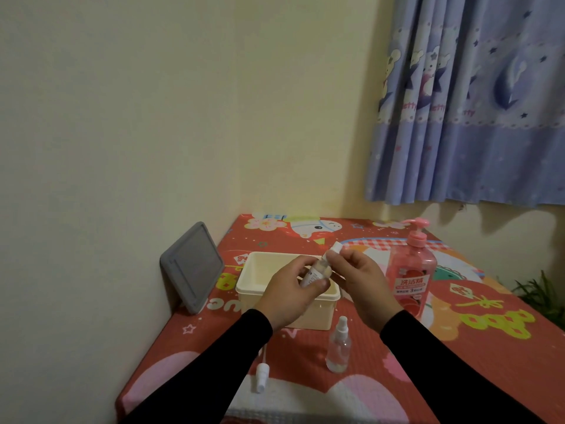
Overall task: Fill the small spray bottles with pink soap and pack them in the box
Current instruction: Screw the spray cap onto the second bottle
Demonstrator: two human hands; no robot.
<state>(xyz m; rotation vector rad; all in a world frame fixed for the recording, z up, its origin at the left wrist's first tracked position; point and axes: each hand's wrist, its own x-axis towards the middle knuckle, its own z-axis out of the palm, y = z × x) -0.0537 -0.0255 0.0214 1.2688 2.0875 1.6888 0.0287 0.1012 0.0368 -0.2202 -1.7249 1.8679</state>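
My left hand point(292, 293) grips the body of a small clear spray bottle point(318, 270), held tilted above the cream box point(260, 289). My right hand point(356, 275) pinches the bottle's white spray cap point(334, 248) at the neck. A second small spray bottle point(338, 347) with its white cap on stands upright on the table in front of the box. A loose white spray head with its tube point(262, 374) lies at the front left. The big pink soap pump bottle point(411, 270) stands to the right of the box.
The table carries a red cartoon-print cover point(489, 325) and sits in a wall corner. A grey tablet point(192, 266) leans on the left wall beside the box. Blue curtains point(470, 102) hang at the upper right, and a green plant point(544, 293) shows past the table's right edge.
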